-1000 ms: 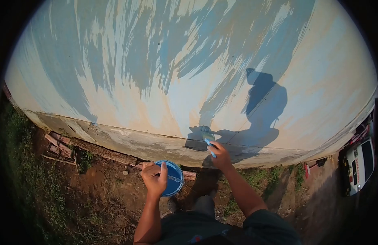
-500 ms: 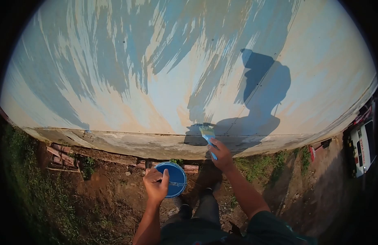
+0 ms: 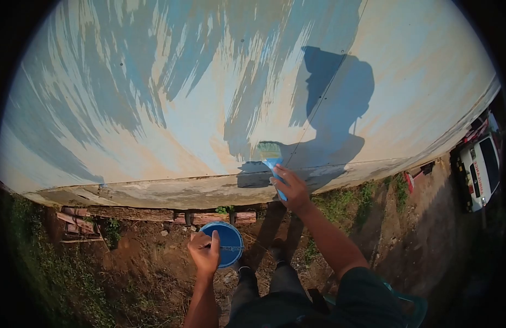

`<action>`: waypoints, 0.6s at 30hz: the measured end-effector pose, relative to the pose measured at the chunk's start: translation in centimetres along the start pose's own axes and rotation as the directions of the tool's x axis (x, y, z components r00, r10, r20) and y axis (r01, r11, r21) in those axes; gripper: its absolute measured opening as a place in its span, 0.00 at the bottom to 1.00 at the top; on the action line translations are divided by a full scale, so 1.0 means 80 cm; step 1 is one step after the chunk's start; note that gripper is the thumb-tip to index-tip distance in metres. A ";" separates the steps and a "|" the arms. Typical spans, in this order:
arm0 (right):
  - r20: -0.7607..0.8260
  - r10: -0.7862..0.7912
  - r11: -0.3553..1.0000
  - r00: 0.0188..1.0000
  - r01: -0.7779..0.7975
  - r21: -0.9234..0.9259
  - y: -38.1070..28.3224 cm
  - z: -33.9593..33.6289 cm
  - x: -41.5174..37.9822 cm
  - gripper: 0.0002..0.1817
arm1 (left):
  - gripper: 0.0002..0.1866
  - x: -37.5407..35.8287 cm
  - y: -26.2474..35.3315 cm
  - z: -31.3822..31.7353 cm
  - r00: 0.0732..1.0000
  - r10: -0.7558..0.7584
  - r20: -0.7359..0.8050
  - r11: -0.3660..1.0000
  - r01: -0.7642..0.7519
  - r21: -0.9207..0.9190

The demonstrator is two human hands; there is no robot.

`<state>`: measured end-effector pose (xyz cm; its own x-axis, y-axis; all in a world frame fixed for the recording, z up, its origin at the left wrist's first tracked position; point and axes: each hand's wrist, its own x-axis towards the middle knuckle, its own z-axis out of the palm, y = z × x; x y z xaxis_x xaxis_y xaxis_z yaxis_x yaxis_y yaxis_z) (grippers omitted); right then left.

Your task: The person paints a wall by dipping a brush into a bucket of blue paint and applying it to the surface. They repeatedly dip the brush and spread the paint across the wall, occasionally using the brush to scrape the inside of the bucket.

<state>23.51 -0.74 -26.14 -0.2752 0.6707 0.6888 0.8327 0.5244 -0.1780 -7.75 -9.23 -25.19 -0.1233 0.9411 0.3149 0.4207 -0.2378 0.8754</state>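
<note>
In the head view my right hand (image 3: 293, 190) grips the blue handle of a paintbrush (image 3: 271, 158). The brush's wide bristles lie against the lower part of a pale wall (image 3: 193, 128), at the bottom of a grey-blue painted streak. My left hand (image 3: 205, 252) is closed at the handle of a blue bucket (image 3: 241, 237), holding it above the ground in front of my legs. Blue shows inside the bucket; the fingers cover part of its left side. Uneven blue-grey strokes spread across the upper wall, with cream surface between them.
My shadow (image 3: 338, 90) falls on the wall. Along its foot lie reddish bricks (image 3: 75, 222), a long rough ledge (image 3: 132, 213) and weeds (image 3: 340, 206). A white vehicle (image 3: 480, 172) is parked at the far right. Bare soil and grass surround my feet.
My right hand has moved the brush slightly up the wall, its bristles now pointing more upward. The view has shifted to the right. My left hand keeps holding the bucket.
</note>
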 end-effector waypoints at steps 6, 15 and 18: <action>0.418 0.125 0.983 0.900 -0.170 0.071 0.068 0.079 -0.091 0.22 | 0.23 -0.011 -0.004 0.019 0.999 -0.006 -0.050 1.000 0.007 0.021; -0.077 -0.051 0.995 0.996 0.057 0.077 0.060 -0.016 -0.054 0.21 | 0.23 -0.056 0.010 0.068 0.988 -0.075 -0.133 0.997 0.076 -0.004; 0.198 0.010 0.981 0.980 -0.049 0.190 0.079 0.013 -0.090 0.20 | 0.23 -0.064 0.015 0.080 0.986 -0.065 -0.152 0.998 0.064 -0.013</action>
<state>30.23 -1.69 -32.95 -0.3568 0.7667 0.5338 0.7383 0.5815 -0.3418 -0.87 -12.76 -28.08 -0.2857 0.9070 0.3093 0.4003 -0.1803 0.8985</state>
